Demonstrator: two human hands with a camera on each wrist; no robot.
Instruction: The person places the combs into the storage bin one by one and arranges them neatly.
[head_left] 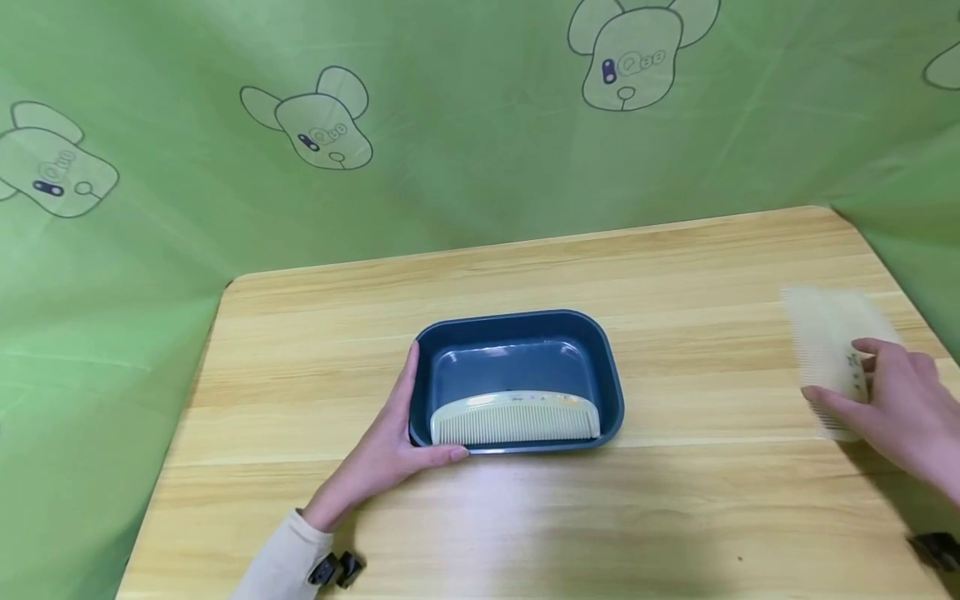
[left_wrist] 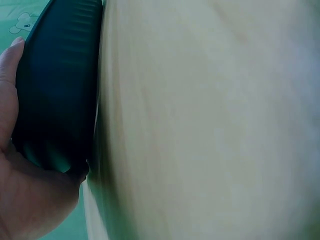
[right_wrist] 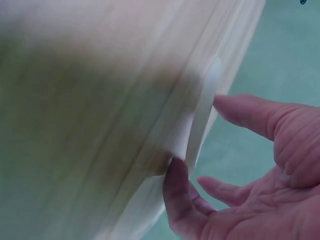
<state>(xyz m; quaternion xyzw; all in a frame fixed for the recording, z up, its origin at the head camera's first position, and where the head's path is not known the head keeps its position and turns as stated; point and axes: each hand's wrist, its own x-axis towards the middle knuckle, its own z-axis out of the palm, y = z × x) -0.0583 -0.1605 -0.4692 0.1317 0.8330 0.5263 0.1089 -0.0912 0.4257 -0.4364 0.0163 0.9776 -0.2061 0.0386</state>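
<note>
A dark blue rectangular plastic tray rests on the table, and my left hand grips its near left corner. The thumb lies along the near rim while the fingers reach up the left side. In the left wrist view the tray shows its dark outer wall against the palm. Inside it, along the near wall, lies a pale green comb, teeth facing me. Far to the right, my right hand pinches a wide pale fine-toothed comb with small printed marks. That comb is blurred.
The light wood table has rounded far corners. Behind and at both sides hangs a green cloth printed with cartoon heads. The right hand works near the table's right edge.
</note>
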